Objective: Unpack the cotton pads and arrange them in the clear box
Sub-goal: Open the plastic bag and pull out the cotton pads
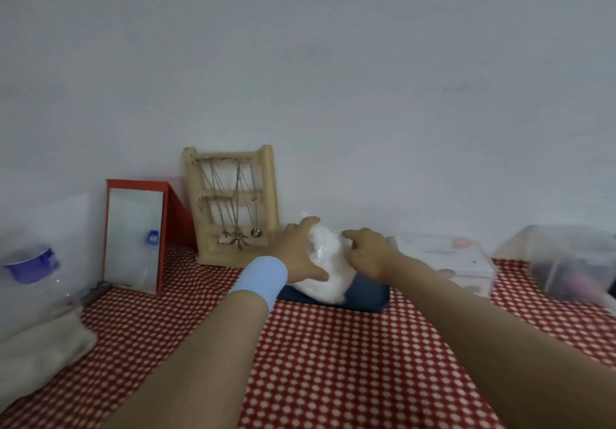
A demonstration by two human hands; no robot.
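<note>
A clear plastic bag of white cotton pads [328,263] stands on a dark blue case [366,295] near the wall. My left hand [301,252], with a light blue wristband, grips the bag's left side, thumb across its front. My right hand [366,252] touches the bag's right side with curled fingers; whether it grips is hard to tell. A clear plastic box [573,262] sits at the far right, blurred, with dark and pink things inside.
A white printed box [460,262] lies right of the bag. A wooden jewellery stand [233,205] and a red-framed mirror [133,238] lean on the wall. A plastic bottle with a blue cap [30,265] and a beige cloth [40,355] lie at left on the red dotted tablecloth [333,362].
</note>
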